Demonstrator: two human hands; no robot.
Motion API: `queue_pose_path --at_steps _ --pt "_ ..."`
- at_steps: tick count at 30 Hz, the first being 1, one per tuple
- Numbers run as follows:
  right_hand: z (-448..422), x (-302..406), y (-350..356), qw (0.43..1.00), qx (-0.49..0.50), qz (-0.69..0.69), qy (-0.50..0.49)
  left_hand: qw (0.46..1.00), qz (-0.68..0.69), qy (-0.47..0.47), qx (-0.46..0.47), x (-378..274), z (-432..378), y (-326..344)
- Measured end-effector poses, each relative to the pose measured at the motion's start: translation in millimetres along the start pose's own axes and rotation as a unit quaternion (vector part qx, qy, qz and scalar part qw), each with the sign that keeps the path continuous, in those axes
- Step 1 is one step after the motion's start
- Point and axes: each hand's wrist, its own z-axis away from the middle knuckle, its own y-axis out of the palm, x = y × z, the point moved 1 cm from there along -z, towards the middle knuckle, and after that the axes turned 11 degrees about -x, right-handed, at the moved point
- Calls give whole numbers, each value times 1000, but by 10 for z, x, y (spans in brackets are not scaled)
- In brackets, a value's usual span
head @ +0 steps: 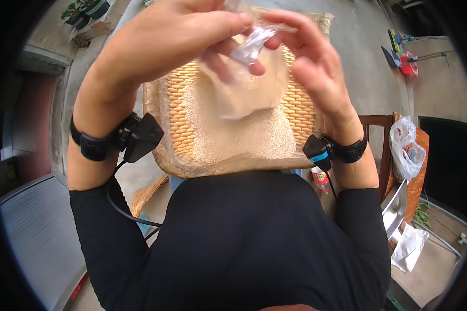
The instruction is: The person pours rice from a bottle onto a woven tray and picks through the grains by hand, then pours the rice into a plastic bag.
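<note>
A clear plastic bag [253, 95] hangs from my left hand [194, 42], its crumpled upper part bunched at the fingers. My right hand [315, 54] has its fingers curled against the bag's upper edge, while its thumb stands apart. Blur hides whether those fingers grip the film. Below the bag, a woven winnowing basket [175, 116] with a worn rim rests at my lap. Pale, fine grain [241, 144] is spread over its middle, partly hidden behind the bag. Each forearm carries a strapped black device.
To the right, a wooden chair [416, 163] has a plastic bag [406, 147] hung on it. A bottle [321, 180] stands by the basket. A straw broom [148, 196] lies at lower left, near a grey ribbed panel [43, 233]. Potted plants [85, 11] sit at upper left.
</note>
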Motion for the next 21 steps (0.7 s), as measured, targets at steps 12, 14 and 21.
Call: queue_pose_path --at_steps 12,14,21 --pt "208 620 -657 896 287 336 -27 980 -127 121 -95 388 375 -129" --pt "235 641 -636 893 296 336 -32 980 -121 113 -113 381 412 -38" --pt "334 668 -582 882 350 316 -14 988 -102 96 -68 493 561 -91"
